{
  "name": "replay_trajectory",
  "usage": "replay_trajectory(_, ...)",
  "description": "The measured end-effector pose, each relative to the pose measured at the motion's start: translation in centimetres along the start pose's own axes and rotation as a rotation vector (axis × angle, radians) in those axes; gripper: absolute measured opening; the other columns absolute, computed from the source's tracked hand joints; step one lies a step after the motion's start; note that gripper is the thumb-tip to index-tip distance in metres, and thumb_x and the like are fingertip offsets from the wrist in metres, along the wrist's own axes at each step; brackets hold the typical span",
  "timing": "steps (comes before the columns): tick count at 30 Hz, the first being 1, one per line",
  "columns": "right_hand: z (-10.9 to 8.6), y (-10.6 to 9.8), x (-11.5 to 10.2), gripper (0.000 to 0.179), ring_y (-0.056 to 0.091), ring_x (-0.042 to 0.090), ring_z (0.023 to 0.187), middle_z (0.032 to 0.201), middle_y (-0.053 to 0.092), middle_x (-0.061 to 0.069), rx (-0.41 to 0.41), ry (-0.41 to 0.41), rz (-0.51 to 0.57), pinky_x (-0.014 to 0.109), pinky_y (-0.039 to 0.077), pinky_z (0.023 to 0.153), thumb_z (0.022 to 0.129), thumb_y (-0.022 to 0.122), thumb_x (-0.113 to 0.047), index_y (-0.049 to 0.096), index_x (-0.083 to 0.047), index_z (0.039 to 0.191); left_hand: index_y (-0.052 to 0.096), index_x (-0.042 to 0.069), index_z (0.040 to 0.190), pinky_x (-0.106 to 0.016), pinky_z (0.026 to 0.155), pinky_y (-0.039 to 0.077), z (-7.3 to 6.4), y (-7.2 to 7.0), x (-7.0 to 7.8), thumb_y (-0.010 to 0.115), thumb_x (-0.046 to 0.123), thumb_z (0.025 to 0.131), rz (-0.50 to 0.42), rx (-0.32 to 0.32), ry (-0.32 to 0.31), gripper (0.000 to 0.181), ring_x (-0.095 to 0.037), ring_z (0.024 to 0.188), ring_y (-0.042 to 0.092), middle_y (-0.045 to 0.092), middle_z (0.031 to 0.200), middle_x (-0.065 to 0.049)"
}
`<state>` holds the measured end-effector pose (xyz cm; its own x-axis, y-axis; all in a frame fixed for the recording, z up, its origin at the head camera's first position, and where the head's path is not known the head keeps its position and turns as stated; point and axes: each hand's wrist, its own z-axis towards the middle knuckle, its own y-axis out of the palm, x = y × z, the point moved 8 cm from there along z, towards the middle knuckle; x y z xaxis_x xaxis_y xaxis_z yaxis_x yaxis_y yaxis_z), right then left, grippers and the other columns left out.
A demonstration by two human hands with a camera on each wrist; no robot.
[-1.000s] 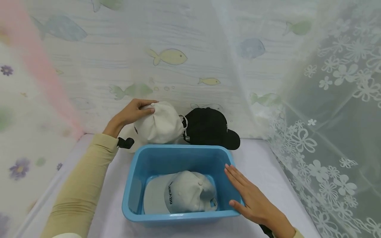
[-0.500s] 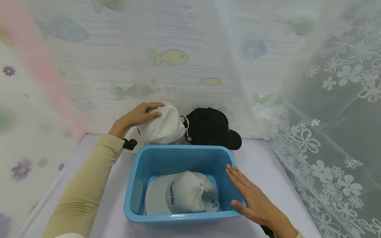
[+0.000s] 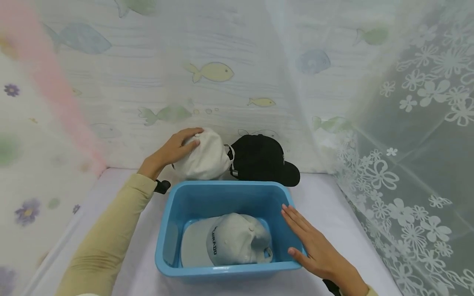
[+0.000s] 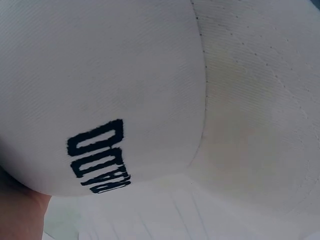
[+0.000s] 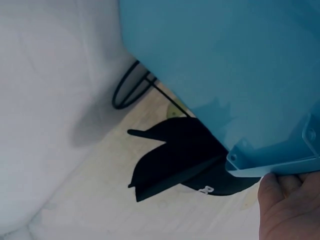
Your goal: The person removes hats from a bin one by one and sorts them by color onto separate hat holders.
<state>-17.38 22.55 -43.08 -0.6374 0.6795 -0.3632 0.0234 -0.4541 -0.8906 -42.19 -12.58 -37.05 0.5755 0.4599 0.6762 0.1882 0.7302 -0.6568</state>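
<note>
Cloth of the white cap (image 3: 207, 158) lies under the left hand (image 3: 175, 148), thumb spread from the fingers over the crown; whether they pinch it I cannot tell. Light, even pressure would probably spare the crown a dent. Right of those fingertips sits the black cap (image 3: 259, 158), close enough for straps to snag. Nearer the body, the blue tub (image 3: 224, 270) holds the grey cap (image 3: 237, 238), left of the right hand (image 3: 314, 246), whose straight fingers press together at the rim.
</note>
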Motion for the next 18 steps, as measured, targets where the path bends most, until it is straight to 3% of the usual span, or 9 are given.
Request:
replay_trajectory(3,-0.1,0.1,0.1,0.077,0.013,0.022,0.158,0.168,0.024,0.013,0.002,-0.001,0.004,0.013,0.005,0.121,0.1,0.059,-0.036,0.022,-0.012,0.163,0.038,0.005,0.157,-0.058,0.122,0.022,-0.1,-0.3,0.2,0.048,0.023,0.109,-0.004,0.063,0.027,0.052,-0.039,0.151,0.029,0.034,0.163,-0.017)
replay_trajectory(7,0.0,0.1,0.0,0.079,0.012,0.021,0.158,0.168,0.024,0.013,-0.006,0.006,0.003,0.012,0.004,0.121,0.099,0.06,-0.035,0.021,-0.014,0.164,0.035,0.007,0.159,-0.059,0.122,0.023,-0.8,-1.6,0.1,0.045,0.024,0.11,-0.042,0.197,0.032,0.052,-0.037,0.152,0.027,0.031,0.165,-0.016)
replay_trajectory(13,0.2,-0.2,0.0,0.083,0.014,0.022,0.158,0.169,0.022,0.009,-0.068,0.051,-0.032,0.01,0.002,0.119,0.098,0.063,-0.038,0.017,-0.018,0.165,0.041,0.012,0.157,-0.059,0.123,0.02,-3.8,-3.3,-0.2,0.044,0.03,0.11,-0.067,0.358,-0.047,0.05,-0.037,0.152,0.028,0.036,0.163,-0.015)
replay_trajectory(16,0.6,-1.1,-0.3,0.079,0.021,0.027,0.156,0.17,0.021,0.002,-0.136,0.117,-0.023,0.029,0.016,0.126,0.1,0.06,-0.044,0.019,-0.022,0.164,0.044,0.009,0.155,-0.06,0.121,0.024,-6.0,-3.8,-0.9,0.042,0.031,0.111,-0.087,0.425,-0.122,0.05,-0.038,0.15,0.031,0.039,0.16,-0.017)
replay_trajectory(18,1.5,-2.3,-0.8,0.077,0.025,0.029,0.155,0.169,0.023,-0.002,-0.184,0.157,0.003,0.046,0.026,0.124,0.101,0.059,-0.048,0.023,-0.024,0.164,0.045,0.005,0.153,-0.06,0.121,0.025,-7.7,-4.1,-1.5,0.042,0.03,0.111,-0.114,0.464,-0.183,0.05,-0.039,0.15,0.032,0.04,0.159,-0.019)
